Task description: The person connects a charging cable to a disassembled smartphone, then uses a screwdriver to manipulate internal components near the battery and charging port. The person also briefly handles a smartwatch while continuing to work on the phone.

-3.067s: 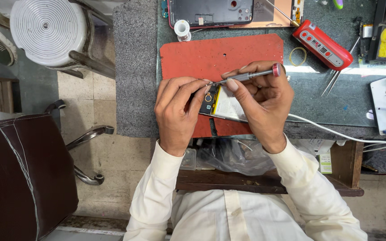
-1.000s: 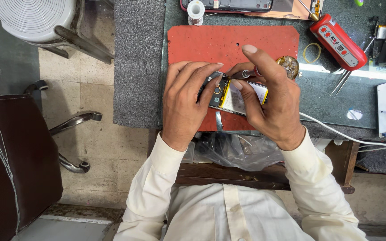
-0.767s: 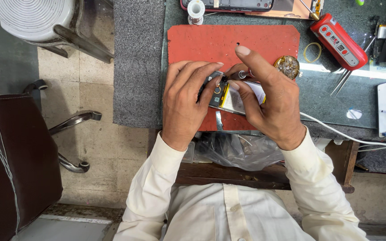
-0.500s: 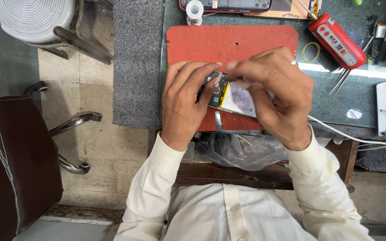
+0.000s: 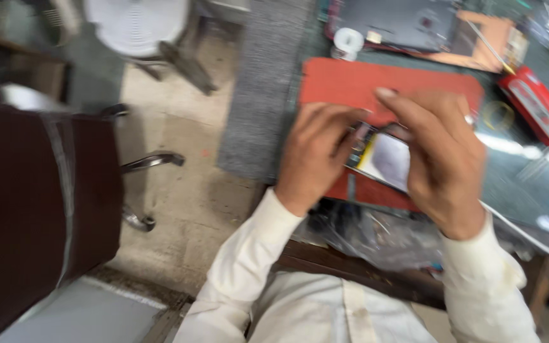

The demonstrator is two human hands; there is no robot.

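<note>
Holding an opened phone [image 5: 386, 159] between both hands over the red work mat [image 5: 344, 82], near the front edge of the bench. Left hand [image 5: 316, 155] cupped on the phone's left end, fingers curled round its edge; right hand [image 5: 443, 159] draped over the right end with the index finger stretched out above it. Both closed on the phone, though blurry enough that exact fingertip contact can't be made out.

Looks light, thin and stiff, with the back off and pale innards showing, so probably fragile: best gripped by the long side edges, not pressed on the exposed middle. Smooth frame, likely a bit slippery too.

Containers-wise, not much: a small white roll of tape [image 5: 349, 41] beyond the mat, a red tool case [image 5: 538, 108] off to the right, lid shut so contents can't be seen. Another dark device [image 5: 408, 22] lying on an orange sheet further back. Clear plastic bag [image 5: 376, 228] crumpled under the bench edge, contents unclear.
</note>
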